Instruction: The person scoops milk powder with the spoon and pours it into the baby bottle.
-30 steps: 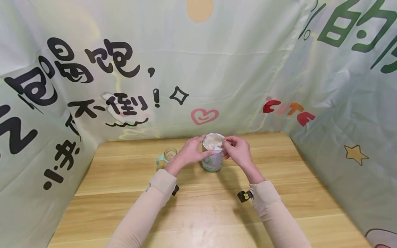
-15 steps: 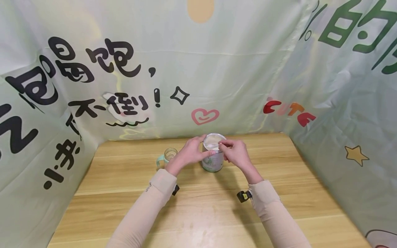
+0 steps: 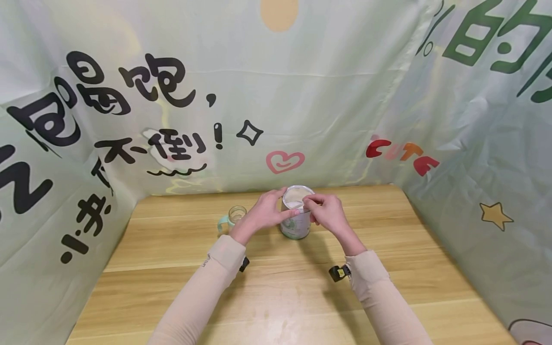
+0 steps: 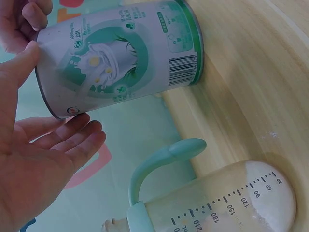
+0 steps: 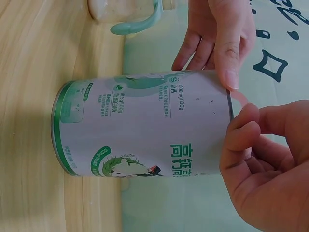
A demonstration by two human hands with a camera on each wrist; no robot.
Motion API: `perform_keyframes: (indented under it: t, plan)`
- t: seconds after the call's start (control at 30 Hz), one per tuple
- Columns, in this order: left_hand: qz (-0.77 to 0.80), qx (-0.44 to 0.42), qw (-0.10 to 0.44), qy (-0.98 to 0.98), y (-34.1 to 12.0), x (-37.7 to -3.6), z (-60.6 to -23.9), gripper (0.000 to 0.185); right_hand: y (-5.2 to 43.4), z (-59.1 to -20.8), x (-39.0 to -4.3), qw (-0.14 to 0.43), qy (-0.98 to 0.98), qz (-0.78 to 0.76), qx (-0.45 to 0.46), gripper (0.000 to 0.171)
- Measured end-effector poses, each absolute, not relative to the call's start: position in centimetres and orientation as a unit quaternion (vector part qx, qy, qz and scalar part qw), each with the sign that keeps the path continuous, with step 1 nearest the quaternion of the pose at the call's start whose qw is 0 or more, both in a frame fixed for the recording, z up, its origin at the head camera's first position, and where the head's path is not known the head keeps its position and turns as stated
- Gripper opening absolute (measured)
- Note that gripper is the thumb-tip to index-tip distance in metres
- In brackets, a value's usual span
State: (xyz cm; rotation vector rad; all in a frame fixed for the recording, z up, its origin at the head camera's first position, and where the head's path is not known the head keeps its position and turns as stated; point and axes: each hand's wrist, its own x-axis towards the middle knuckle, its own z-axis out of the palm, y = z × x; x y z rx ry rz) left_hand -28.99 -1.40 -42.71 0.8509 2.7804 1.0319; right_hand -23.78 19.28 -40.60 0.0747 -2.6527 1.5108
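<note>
An open milk powder can (image 3: 295,227), white and green, stands upright near the table's back edge. My left hand (image 3: 265,211) holds it at the top, thumb on the near side and fingers round the far left side. At the can's right rim, my right hand (image 3: 328,212) pinches the handle end of a small white scoop (image 3: 297,205), which sits inside the mouth. Pale powder shows in the can. In the right wrist view, the right fingers (image 5: 241,140) are curled at the rim and the scoop is hidden.
A baby bottle (image 4: 212,205) with a mint handle (image 4: 164,157) stands uncapped to the can's left, white powder at its bottom. The wooden table (image 3: 276,297) meets printed cloth walls (image 3: 336,115) at the back and sides.
My right hand has moved slightly left over the can's rim, and the scoop has sunk lower, with the white heap less visible. The left hand and can stay put.
</note>
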Motion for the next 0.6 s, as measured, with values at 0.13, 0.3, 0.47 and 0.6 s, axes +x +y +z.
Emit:
perform_keyframes:
  t: [0.13, 0.3, 0.47, 0.6]
  plan:
    - [0.335, 0.276, 0.029, 0.9, -1.39, -28.93, -42.66, 0.094, 19.25, -40.58, -23.83, 0.054, -0.863, 0.501, 0.025, 0.026]
    - [0.338, 0.272, 0.029, 0.9, -1.37, -28.9, -42.65, 0.094, 19.08, -40.42, -23.79, 0.058, -0.853, 0.519, 0.018, 0.026]
    - [0.341, 0.274, 0.027, 0.899, -1.4, -28.91, -42.69, 0.094, 19.03, -40.39, -23.82, 0.051, -0.842, 0.537, 0.011, 0.027]
    - [0.34, 0.277, 0.027, 0.898, -1.41, -28.9, -42.65, 0.095, 19.04, -40.3, -23.8, 0.043, -0.833, 0.551, 0.012, 0.028]
